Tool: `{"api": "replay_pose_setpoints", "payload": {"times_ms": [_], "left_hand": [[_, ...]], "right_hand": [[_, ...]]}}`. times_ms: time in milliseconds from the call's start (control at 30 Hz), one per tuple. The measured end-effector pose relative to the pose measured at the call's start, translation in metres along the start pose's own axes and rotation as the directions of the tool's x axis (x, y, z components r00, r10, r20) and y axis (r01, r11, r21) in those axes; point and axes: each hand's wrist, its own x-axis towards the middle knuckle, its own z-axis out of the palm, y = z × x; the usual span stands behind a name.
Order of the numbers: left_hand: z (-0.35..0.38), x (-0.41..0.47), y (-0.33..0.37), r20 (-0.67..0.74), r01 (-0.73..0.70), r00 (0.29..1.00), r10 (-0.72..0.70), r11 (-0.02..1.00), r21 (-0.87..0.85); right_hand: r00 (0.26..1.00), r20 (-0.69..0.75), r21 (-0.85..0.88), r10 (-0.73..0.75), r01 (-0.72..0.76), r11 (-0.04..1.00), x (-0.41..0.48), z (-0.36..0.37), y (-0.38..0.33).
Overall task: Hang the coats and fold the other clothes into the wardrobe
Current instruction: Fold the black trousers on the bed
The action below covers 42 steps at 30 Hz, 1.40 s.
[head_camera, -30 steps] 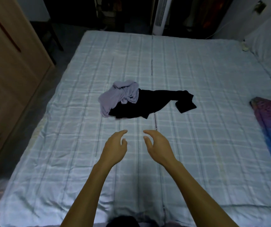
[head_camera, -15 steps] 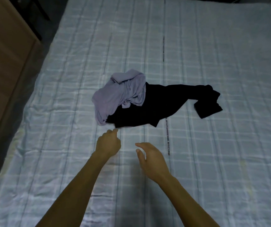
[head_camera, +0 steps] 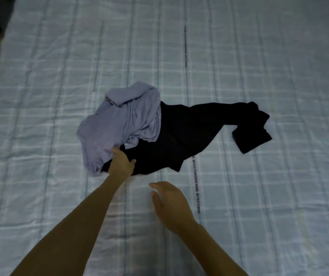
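- Lying midway across the bed (head_camera: pixel 259 196), the lavender shirt (head_camera: pixel 123 126) overlapped the black garment (head_camera: pixel 189 132), which stretched rightward.
- The left hand (head_camera: pixel 120 165) touched the shirt's near edge, grip hidden; the right hand (head_camera: pixel 171 204) hovered open, farther back.

Fingers of the left hand (head_camera: pixel 120 166) are hidden beneath the lilac garment (head_camera: pixel 119 124).

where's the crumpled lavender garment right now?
Head view: the crumpled lavender cloth garment lies left of centre on the pale checked bedsheet, overlapping the left end of the black garment, with the left hand touching its near edge.
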Motion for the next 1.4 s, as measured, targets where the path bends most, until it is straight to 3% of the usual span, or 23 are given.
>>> {"api": "replay_pose_setpoints", "payload": {"times_ms": [100,267,367,500,567,667,800,900,967,1033,1133,1267,1400], "left_hand": [[0.001,0.001,0.000,-0.147,0.212,0.966,-0.211,0.977,-0.010],[-0.011,-0.007,-0.011,-0.010,0.198,0.979,-0.204,0.959,-0.201],[-0.025,-0.021,-0.002,-0.078,0.023,0.996,-0.036,0.986,-0.165],[-0.057,-0.050,0.042,-0.006,-0.135,0.991,0.135,0.990,0.039],[-0.073,-0.069,0.063,0.001,-0.278,0.960,0.280,0.954,0.110],[-0.096,-0.103,0.089,0.029,-0.531,0.844,0.536,0.826,0.187],[-0.128,-0.146,0.122,0.067,-0.816,0.558,0.827,0.532,0.225],[-0.155,-0.171,0.141,0.117,-0.899,0.340,0.933,0.286,0.331],[-0.178,-0.204,0.152,0.225,-0.902,0.238,0.945,0.128,0.413],[-0.199,-0.240,0.160,0.291,-0.848,0.148,0.945,-0.030,0.529],[-0.228,-0.295,0.168,0.284,-0.715,0.121,0.951,-0.115,0.689],[-0.260,-0.343,0.183,0.246,-0.633,0.016,0.969,-0.180,0.752],[-0.288,-0.395,0.199,0.114,-0.631,0.000,0.993,-0.089,0.770]], "right_hand": [[1.000,-0.009,0.001,-0.006,0.006,1.000,0.007,-0.009,-0.006],[1.000,-0.021,-0.013,-0.014,0.014,1.000,-0.008,-0.019,-0.013],[1.000,0.000,-0.062,-0.008,0.008,0.998,-0.026,-0.021,-0.015],[1.000,-0.023,-0.081,-0.018,0.016,0.997,-0.037,-0.038,-0.034],[0.995,-0.068,-0.101,-0.071,0.064,0.993,-0.040,-0.051,-0.048],[0.978,-0.171,-0.122,-0.121,0.100,0.987,-0.046,-0.078,-0.070],[0.934,-0.298,-0.227,-0.197,0.131,0.965,-0.065,-0.121,-0.095],[0.899,-0.356,-0.344,-0.254,0.127,0.930,-0.088,-0.153,-0.112],[0.871,-0.362,-0.450,-0.333,0.149,0.880,-0.104,-0.174,-0.122],[0.895,-0.277,-0.567,-0.348,0.140,0.811,-0.119,-0.193,-0.131],[0.916,-0.184,-0.653,-0.358,0.159,0.741,-0.141,-0.219,-0.144],[0.798,-0.202,-0.615,-0.568,0.348,0.708,-0.176,-0.246,-0.166],[0.730,-0.302,-0.626,-0.613,0.333,0.705,-0.212,-0.277,-0.189]]}}
